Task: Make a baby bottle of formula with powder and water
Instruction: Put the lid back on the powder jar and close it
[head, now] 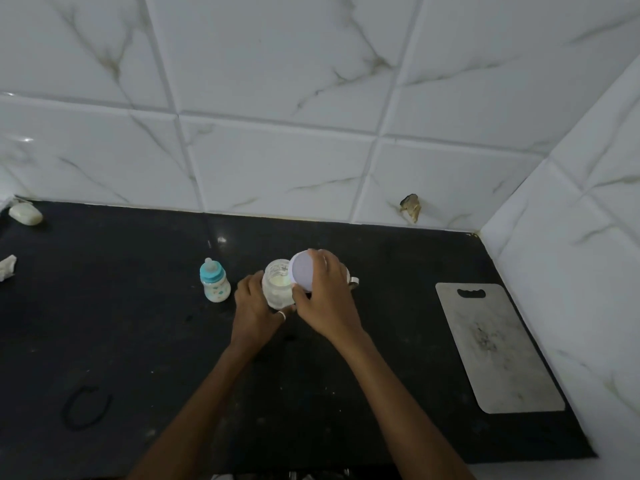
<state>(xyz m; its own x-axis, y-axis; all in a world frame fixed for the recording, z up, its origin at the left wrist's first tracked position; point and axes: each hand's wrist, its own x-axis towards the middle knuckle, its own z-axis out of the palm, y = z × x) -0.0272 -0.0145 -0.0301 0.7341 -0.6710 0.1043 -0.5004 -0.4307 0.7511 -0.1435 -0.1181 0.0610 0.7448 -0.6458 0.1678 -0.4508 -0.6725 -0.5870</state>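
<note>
My left hand (pixel 254 303) grips the glass jar (pixel 277 284) of pale powder, which stands on the table (pixel 138 323). My right hand (pixel 325 292) pinches its lid (pixel 302 271) by the rim, tilted just beside the open mouth. The baby bottle (pixel 214 280) stands near on the left, upright with its teat on. It looks whitish, but I can't tell whether that is print or milk. I judge that scooping, water and shaking are all left.

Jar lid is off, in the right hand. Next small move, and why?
Probably set the lid down on the counter beside the jar. The right hand holds it tilted off the open jar, the left hand grips the jar, and the baby bottle is still capped.
</note>
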